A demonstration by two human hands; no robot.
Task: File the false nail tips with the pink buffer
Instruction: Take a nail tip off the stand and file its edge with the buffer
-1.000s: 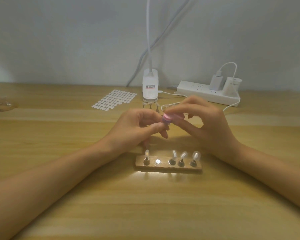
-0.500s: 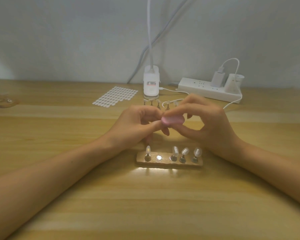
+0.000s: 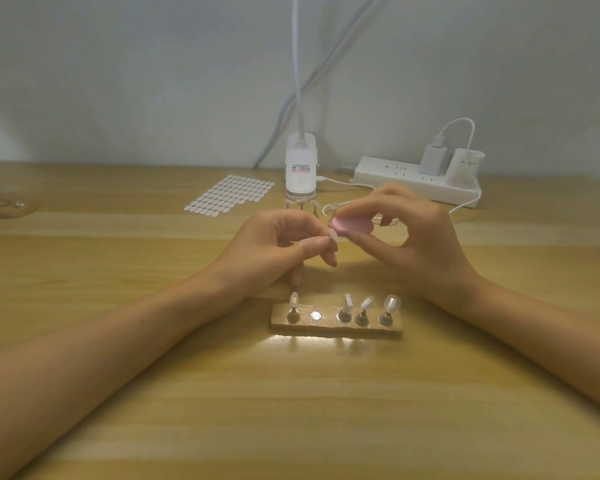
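Observation:
My right hand (image 3: 413,244) pinches the small pink buffer (image 3: 352,225) between thumb and fingers above the table. My left hand (image 3: 274,247) pinches a pale false nail tip (image 3: 333,234) on its stand, and the tip touches the buffer's left end. Below both hands lies a wooden holder (image 3: 336,325) with several clear nail tips (image 3: 392,303) standing on metal pegs; its second magnet spot (image 3: 315,316) is bare.
A white clip lamp base (image 3: 301,173) stands behind the hands, with a sheet of adhesive tabs (image 3: 231,197) to its left. A white power strip (image 3: 420,185) with chargers lies at the back right. Another wooden holder (image 3: 4,204) sits at the far left edge.
The buffer has turned from end-on to flat side up and shifted slightly right along the nail tip. Both hands stay at the same spot above the holder.

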